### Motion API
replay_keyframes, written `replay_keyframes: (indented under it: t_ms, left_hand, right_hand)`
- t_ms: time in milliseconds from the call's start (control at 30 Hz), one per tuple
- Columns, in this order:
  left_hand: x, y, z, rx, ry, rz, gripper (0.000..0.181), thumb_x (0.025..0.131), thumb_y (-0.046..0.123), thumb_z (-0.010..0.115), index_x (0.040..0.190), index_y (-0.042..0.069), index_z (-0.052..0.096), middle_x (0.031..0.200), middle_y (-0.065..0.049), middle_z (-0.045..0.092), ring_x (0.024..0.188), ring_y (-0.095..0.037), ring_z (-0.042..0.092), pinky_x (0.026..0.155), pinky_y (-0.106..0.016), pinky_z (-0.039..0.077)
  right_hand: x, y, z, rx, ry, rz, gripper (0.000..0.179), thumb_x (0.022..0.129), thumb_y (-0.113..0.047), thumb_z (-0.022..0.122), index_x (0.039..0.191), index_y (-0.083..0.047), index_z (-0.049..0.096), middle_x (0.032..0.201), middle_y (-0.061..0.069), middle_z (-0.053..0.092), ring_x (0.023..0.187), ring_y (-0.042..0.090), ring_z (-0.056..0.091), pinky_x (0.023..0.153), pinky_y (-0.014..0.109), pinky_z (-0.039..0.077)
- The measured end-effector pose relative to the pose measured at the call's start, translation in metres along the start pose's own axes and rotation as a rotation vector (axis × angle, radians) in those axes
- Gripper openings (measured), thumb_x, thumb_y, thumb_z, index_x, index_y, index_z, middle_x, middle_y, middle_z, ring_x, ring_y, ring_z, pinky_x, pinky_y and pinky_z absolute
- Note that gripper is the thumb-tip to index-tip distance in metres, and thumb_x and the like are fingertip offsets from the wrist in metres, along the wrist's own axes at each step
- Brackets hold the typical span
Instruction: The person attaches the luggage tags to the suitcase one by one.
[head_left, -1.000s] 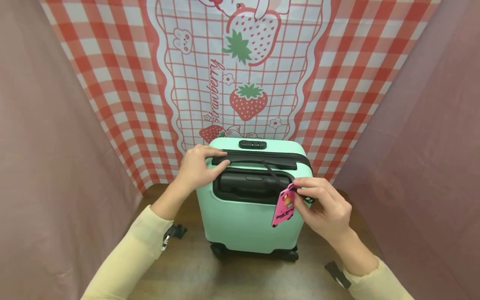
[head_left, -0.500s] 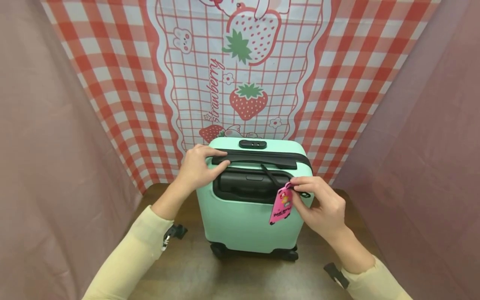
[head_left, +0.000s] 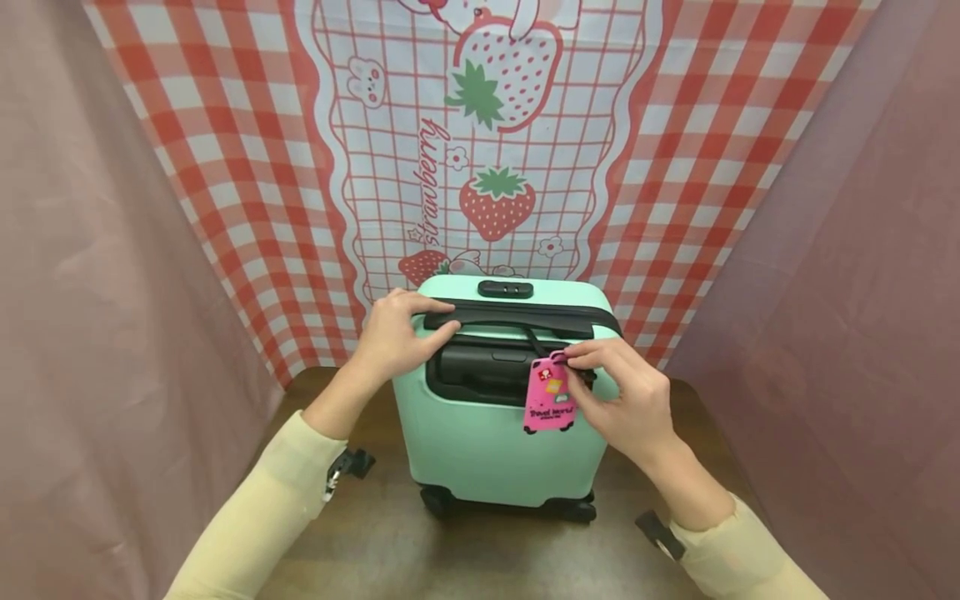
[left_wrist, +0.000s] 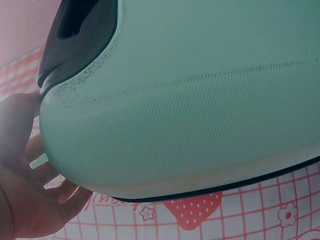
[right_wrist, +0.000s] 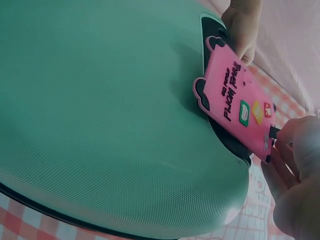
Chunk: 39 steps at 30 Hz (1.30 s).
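A mint-green suitcase (head_left: 491,458) stands upright, its black carry handle (head_left: 517,318) along the top. My left hand (head_left: 393,333) rests on the top left corner, with index finger and thumb tips at the handle's left end. In the left wrist view, its other fingers (left_wrist: 62,192) lie against the suitcase side. My right hand (head_left: 626,396) pinches the strap end of a pink luggage tag (head_left: 550,398), printed like a little suitcase. The tag's black strap (head_left: 534,342) runs up to the handle. In the right wrist view, the tag (right_wrist: 240,100) hangs before the dark recess.
The suitcase stands on a brown wooden table (head_left: 375,550). A black combination lock (head_left: 506,289) sits on its top. Behind hangs a red-and-white checked strawberry cloth (head_left: 517,150); pinkish curtains (head_left: 112,292) flank both sides. Black straps (head_left: 660,535) hang by the sleeves.
My right hand has moved left and slightly up with the luggage tag, which has turned its printed face more toward the head camera. The left hand and suitcase have stayed put.
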<state>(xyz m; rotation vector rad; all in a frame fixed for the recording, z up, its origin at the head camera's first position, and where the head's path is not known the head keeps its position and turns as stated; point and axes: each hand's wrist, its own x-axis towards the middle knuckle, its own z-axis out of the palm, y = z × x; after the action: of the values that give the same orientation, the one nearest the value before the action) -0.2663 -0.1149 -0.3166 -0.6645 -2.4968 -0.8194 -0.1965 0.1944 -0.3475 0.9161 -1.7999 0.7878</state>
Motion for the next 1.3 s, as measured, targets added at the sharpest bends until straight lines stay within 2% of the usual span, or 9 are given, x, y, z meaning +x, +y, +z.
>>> replay_keyframes:
  t_ms: [100, 200, 367, 500, 767, 900, 1033, 1167, 1300]
  left_hand:
    - [0.0, 0.0, 0.0, 0.003, -0.007, 0.0, 0.034, 0.095, 0.034, 0.081, 0.122, 0.013, 0.082, 0.12, -0.01, 0.081, 0.106, -0.032, 0.066, 0.089, -0.05, 0.056]
    - [0.002, -0.001, 0.0, 0.0, -0.006, 0.014, 0.033, 0.094, 0.033, 0.081, 0.12, 0.013, 0.083, 0.118, -0.01, 0.081, 0.101, -0.031, 0.065, 0.087, -0.049, 0.055]
    - [0.01, 0.001, -0.003, -0.033, -0.044, 0.008, 0.033, 0.098, 0.037, 0.076, 0.12, 0.012, 0.083, 0.117, -0.008, 0.082, 0.109, -0.031, 0.068, 0.095, -0.051, 0.056]
    - [0.023, 0.006, -0.005, -0.048, -0.119, 0.012, 0.032, 0.103, 0.033, 0.07, 0.122, 0.01, 0.081, 0.119, -0.008, 0.081, 0.117, -0.029, 0.071, 0.103, -0.051, 0.057]
    - [0.061, 0.021, -0.003, -0.009, -0.32, 0.102, 0.026, 0.106, 0.02, 0.065, 0.127, 0.014, 0.079, 0.124, -0.007, 0.08, 0.109, -0.023, 0.075, 0.088, -0.041, 0.059]
    - [0.081, 0.029, 0.001, 0.037, -0.452, 0.177, 0.028, 0.106, 0.016, 0.063, 0.13, 0.016, 0.078, 0.122, -0.005, 0.08, 0.096, -0.018, 0.072, 0.079, -0.034, 0.054]
    - [0.097, 0.037, 0.002, 0.061, -0.568, 0.235, 0.028, 0.106, 0.014, 0.064, 0.13, 0.017, 0.079, 0.105, -0.006, 0.078, 0.073, -0.014, 0.06, 0.071, -0.028, 0.048]
    - [0.107, 0.041, 0.003, 0.08, -0.635, 0.254, 0.025, 0.103, 0.015, 0.07, 0.124, 0.019, 0.082, 0.098, -0.003, 0.079, 0.063, -0.008, 0.054, 0.066, -0.023, 0.046]
    - [0.113, 0.041, 0.005, 0.087, -0.659, 0.25, 0.019, 0.1, 0.016, 0.074, 0.116, 0.018, 0.085, 0.101, 0.0, 0.083, 0.069, -0.006, 0.061, 0.071, -0.022, 0.053]
  right_hand:
    - [0.002, 0.0, 0.002, -0.023, -0.019, 0.005, 0.01, 0.09, -0.009, 0.08, 0.094, -0.001, 0.075, 0.102, 0.012, 0.079, 0.092, 0.025, 0.076, 0.096, 0.01, 0.054]
    - [0.004, -0.001, 0.003, -0.051, -0.04, 0.012, 0.019, 0.078, 0.002, 0.084, 0.094, -0.002, 0.075, 0.1, 0.01, 0.079, 0.091, 0.024, 0.076, 0.091, 0.012, 0.057]
    - [0.009, -0.003, 0.005, -0.095, -0.069, 0.016, 0.022, 0.075, 0.004, 0.087, 0.092, -0.003, 0.075, 0.097, 0.009, 0.077, 0.09, 0.022, 0.074, 0.086, 0.016, 0.06]
    - [0.01, -0.004, 0.007, -0.094, -0.108, 0.02, 0.02, 0.076, 0.004, 0.086, 0.091, -0.004, 0.075, 0.096, 0.008, 0.075, 0.09, 0.022, 0.072, 0.086, 0.019, 0.061]
    - [0.02, -0.007, 0.01, -0.083, -0.181, 0.003, 0.021, 0.078, 0.007, 0.084, 0.092, -0.004, 0.073, 0.097, 0.009, 0.073, 0.091, 0.023, 0.07, 0.077, 0.039, 0.064]
    - [0.026, -0.007, 0.009, -0.085, -0.233, 0.066, 0.021, 0.082, 0.004, 0.085, 0.096, -0.005, 0.071, 0.098, 0.008, 0.073, 0.091, 0.019, 0.07, 0.079, 0.039, 0.064]
    - [0.031, -0.006, 0.011, -0.097, -0.285, 0.116, 0.022, 0.085, 0.001, 0.085, 0.1, -0.006, 0.07, 0.1, 0.007, 0.073, 0.092, 0.017, 0.07, 0.082, 0.039, 0.065]
    - [0.036, -0.005, 0.013, -0.097, -0.294, 0.136, 0.02, 0.087, 0.0, 0.084, 0.101, -0.006, 0.07, 0.1, 0.007, 0.073, 0.094, 0.019, 0.069, 0.083, 0.04, 0.064]
    - [0.04, -0.004, 0.012, -0.096, -0.282, 0.153, 0.019, 0.087, 0.0, 0.083, 0.099, -0.006, 0.071, 0.099, 0.007, 0.072, 0.089, 0.018, 0.067, 0.077, 0.04, 0.063]
